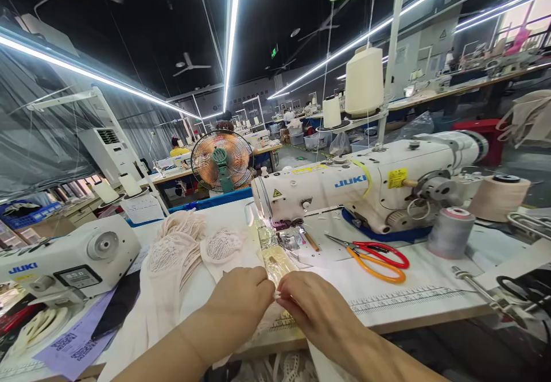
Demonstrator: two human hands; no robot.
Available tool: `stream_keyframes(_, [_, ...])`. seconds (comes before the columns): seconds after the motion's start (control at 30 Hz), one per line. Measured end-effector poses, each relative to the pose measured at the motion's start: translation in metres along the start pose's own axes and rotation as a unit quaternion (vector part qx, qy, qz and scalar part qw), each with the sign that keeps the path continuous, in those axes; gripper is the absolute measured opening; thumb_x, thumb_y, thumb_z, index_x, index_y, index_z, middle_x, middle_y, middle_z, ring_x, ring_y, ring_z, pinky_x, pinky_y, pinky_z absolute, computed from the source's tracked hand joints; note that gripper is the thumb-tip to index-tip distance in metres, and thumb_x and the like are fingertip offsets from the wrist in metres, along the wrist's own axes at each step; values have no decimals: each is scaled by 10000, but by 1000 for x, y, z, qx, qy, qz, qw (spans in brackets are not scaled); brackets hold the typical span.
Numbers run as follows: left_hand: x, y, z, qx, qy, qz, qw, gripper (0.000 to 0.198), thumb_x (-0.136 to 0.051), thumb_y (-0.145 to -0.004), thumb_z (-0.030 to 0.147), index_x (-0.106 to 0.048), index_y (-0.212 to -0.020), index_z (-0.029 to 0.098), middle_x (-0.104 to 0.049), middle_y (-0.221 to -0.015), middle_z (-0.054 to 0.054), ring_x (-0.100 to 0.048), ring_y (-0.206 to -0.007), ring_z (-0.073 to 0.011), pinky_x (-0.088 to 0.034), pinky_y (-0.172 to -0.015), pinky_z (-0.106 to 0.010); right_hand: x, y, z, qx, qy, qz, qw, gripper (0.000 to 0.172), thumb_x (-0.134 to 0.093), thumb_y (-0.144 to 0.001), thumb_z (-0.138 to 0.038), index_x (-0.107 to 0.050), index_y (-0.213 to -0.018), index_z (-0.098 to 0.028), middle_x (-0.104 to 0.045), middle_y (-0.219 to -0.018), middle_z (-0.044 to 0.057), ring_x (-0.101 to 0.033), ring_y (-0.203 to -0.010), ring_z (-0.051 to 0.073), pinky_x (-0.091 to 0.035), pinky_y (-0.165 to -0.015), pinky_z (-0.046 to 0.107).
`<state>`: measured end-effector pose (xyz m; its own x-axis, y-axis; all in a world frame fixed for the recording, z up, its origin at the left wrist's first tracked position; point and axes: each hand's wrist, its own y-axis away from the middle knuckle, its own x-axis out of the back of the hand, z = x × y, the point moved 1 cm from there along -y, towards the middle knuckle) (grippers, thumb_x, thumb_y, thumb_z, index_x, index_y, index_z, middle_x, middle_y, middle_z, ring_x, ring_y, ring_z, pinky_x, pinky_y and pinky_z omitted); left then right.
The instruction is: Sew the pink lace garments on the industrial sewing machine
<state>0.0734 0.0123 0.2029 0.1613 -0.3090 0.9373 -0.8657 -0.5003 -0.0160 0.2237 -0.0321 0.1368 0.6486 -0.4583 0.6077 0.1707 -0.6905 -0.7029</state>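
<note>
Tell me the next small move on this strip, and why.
Probably ease the strip forward, kept taut: left hand and right hand both pinch its near end, and its far end lies at the presser foot.

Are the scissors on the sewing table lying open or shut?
Shut: the scissors lie flat, blades together to one tip, red and orange handle loops close side by side.

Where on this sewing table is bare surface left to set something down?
Bare table lies right of the right hand, between the scissors and the front edge, up to the metal rod. Left of the left hand, lace pieces crowd it. Both hands pinch the fabric strip below the sewing machine.
</note>
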Motion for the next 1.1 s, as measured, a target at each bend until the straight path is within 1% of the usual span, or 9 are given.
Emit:
stream_keyframes(0.1, [4, 0, 0, -24, 8, 39, 999, 132, -478, -865, 151, -547, -757, 184, -581, -775, -21, -547, -678, -190, -400, -591, -315, 4, -3, -3, -19, -12, -4, 1000, 92, -496, -850, -165, -497, -763, -193, -570, -708, 15, -507, -642, 174, -383, -563, 273])
stream_keyframes(0.23, [8, 3, 3, -38, -2, 64, 997, 123, -485, -851, 143, -544, -748, 176, -569, -746, -25, -526, -645, -192, -400, -591, -324, 11, -9, -4, -29, -35, -59, 997, 96, -535, -852, -176, -549, -757, -183, -581, -741, 23, -519, -683, 173, -384, -595, 268])
stream_keyframes(0.33, [7, 8, 5, -50, -25, 78, 995, 96, -474, -834, 119, -561, -828, 159, -572, -771, -34, -524, -657, -202, -428, -658, -368, 18, -10, -2, -58, -75, -95, 991, 103, -520, -866, -194, -604, -807, -197, -591, -785, 23, -540, -724, 165, -391, -630, 260])
stream_keyframes(0.47, [7, 18, 0, -35, -42, 79, 995, 193, -435, -824, 54, -579, -920, 139, -589, -761, -40, -539, -653, -198, -425, -749, -414, 28, -9, -2, -64, -107, -90, 988, 110, -511, -835, -193, -620, -845, -194, -582, -806, 39, -537, -746, 177, -391, -642, 276])
stream_keyframes(0.63, [19, 34, -18, 30, 124, 52, 991, 216, -441, -846, 110, -585, -995, 171, -614, -884, -69, -562, -803, -221, -431, -715, -348, 37, -10, -4, -76, -200, -107, 971, 176, -459, -845, -273, -599, -806, -174, -548, -786, 51, -524, -737, 182, -398, -639, 285])
stream_keyframes(0.73, [25, 46, -27, 53, 309, 59, 948, 240, -467, -828, 153, -559, -1044, 202, -599, -949, -58, -549, -822, -187, -427, -717, -300, 40, -9, -4, -111, -255, -136, 951, 194, -482, -841, -333, -576, -757, -186, -536, -772, 33, -513, -735, 175, -391, -648, 278])
stream_keyframes(0.83, [23, 57, -32, 104, 469, 62, 875, 187, -542, -770, 177, -557, -956, 200, -587, -922, -35, -519, -804, -160, -413, -753, -284, 41, -5, -3, -133, -273, -154, 940, 224, -489, -840, -385, -555, -740, -196, -527, -753, 19, -497, -725, 173, -387, -641, 273])
stream_keyframes(0.97, [10, 64, -31, 167, 593, 116, 779, 154, -601, -704, 175, -536, -843, 186, -561, -877, -26, -483, -770, -148, -391, -730, -284, 43, -2, -2, -134, -253, -170, 943, 237, -453, -873, -385, -543, -744, -208, -525, -745, 10, -501, -714, 165, -405, -635, 257])
stream_keyframes(1.1, [-4, 67, -26, 188, 671, 178, 695, 159, -632, -688, 205, -499, -773, 186, -552, -906, -37, -504, -832, -167, -378, -742, -294, 45, -1, -4, -81, -210, -140, 964, 211, -427, -898, -321, -555, -765, -218, -556, -764, 12, -543, -720, 153, -441, -652, 231])
